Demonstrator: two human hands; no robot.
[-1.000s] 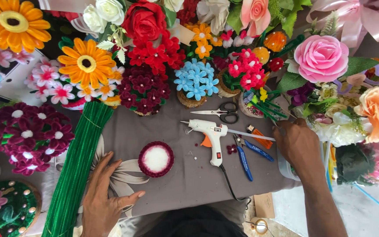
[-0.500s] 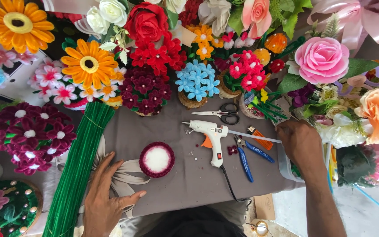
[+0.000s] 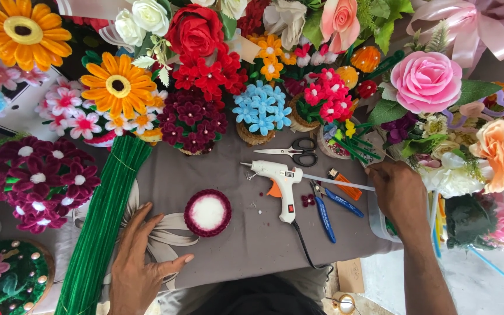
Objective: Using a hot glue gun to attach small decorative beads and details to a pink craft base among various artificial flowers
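Glue stick (image 3: 339,182) in right hand (image 3: 401,195), glue gun (image 3: 278,178), pliers (image 3: 325,210) beside.

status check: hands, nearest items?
Left hand flat on grey cloth, beside green pipe-cleaner bundle. Right hand at white tub, grip unclear. White glue gun untouched.

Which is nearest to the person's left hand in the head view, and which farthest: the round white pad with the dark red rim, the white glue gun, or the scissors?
From the left hand:
1. Round white pad with dark red rim, just up and right of the fingers.
2. White glue gun, mid-table, further right.
3. Scissors, farthest, up by the flower pots.
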